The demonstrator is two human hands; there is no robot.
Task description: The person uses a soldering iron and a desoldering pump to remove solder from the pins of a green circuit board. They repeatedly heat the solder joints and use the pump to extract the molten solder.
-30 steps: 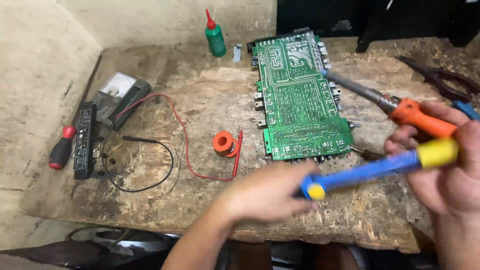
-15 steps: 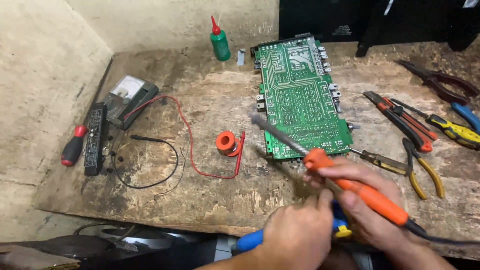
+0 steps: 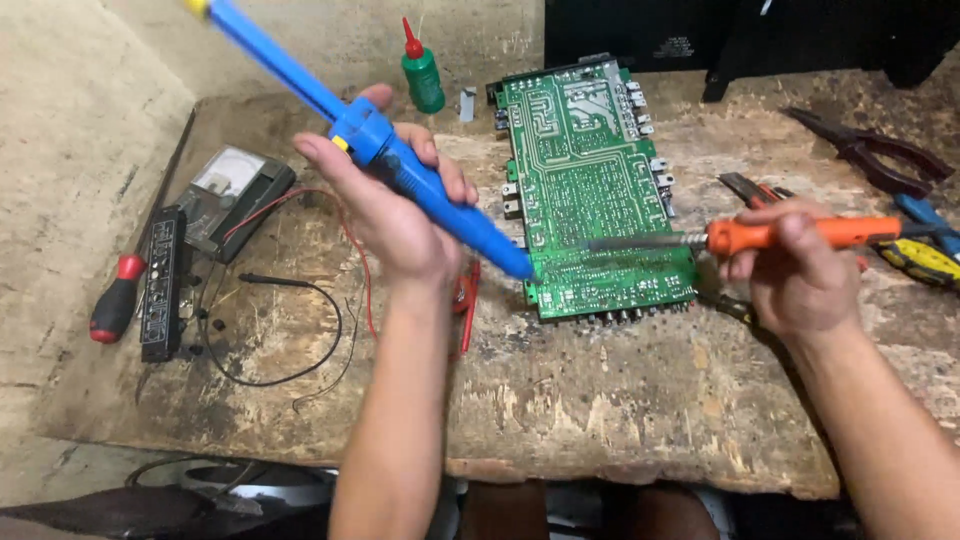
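The left hand (image 3: pixel 400 215) is closed around a blue desoldering pump (image 3: pixel 420 190), gripping its barrel about midway; the pump slants from its plunger end high at the far left down to its nozzle, which sits at the near left edge of the green circuit board (image 3: pixel 590 190). The right hand (image 3: pixel 795 270) is wrapped around the orange handle of a soldering iron (image 3: pixel 760 237), held nearly level, with the metal tip lying over the board's near portion, solder side up. Tip and nozzle both point at that near strip of the board but stand a little apart, and whether either touches a joint cannot be told. Judging from this, both tools are taken up and brought to the board, so the work on the joints looks just under way; no freed part shows beside the board, so the removal seems to be ahead

Outward from the hands, the board lies flat on the rough wooden worktop (image 3: pixel 620 400), toward its far middle. A green bottle with a red spout (image 3: pixel 422 70) stands just beyond its far left corner. To the left lie an analogue multimeter (image 3: pixel 232 192) with red and black leads, a long black component strip (image 3: pixel 160 285) and a red-handled screwdriver (image 3: pixel 118 305). At the far right, pliers (image 3: pixel 870 150) and yellow-handled cutters (image 3: pixel 920 260) rest behind the right hand
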